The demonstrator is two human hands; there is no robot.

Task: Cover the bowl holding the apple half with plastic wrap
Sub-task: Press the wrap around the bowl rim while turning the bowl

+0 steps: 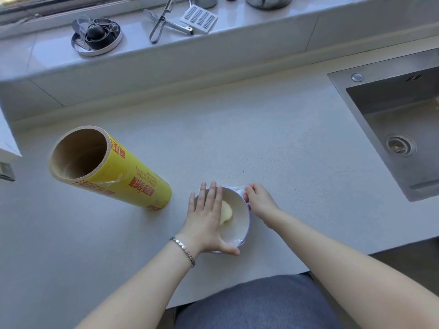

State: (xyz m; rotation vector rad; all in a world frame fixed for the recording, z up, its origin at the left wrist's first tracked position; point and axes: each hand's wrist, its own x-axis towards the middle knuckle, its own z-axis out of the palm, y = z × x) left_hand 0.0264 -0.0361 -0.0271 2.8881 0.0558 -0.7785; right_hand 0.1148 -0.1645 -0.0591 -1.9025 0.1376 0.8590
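Head view: both hands on bowl (240,230), film going over apple half (226,216).
Bowl sits on counter (261,138) near front edge, centre of frame, apple half inside. L hand (205,219) lies flat over bowl's left side, fingers straight and together, thumb at near rim, nothing gripped; bracelet (184,249) on wrist. R hand (260,200) at far-right rim, fingers curled, pinching plastic wrap (238,189) where it bunches at the rim. Yellow roll (123,176) stands on end just left of bowl, not touching, loose film edge on its side. Sink (392,115) well to the right. Ledge (142,55) behind: round tin (97,36), peeler (159,27), grater (199,19).
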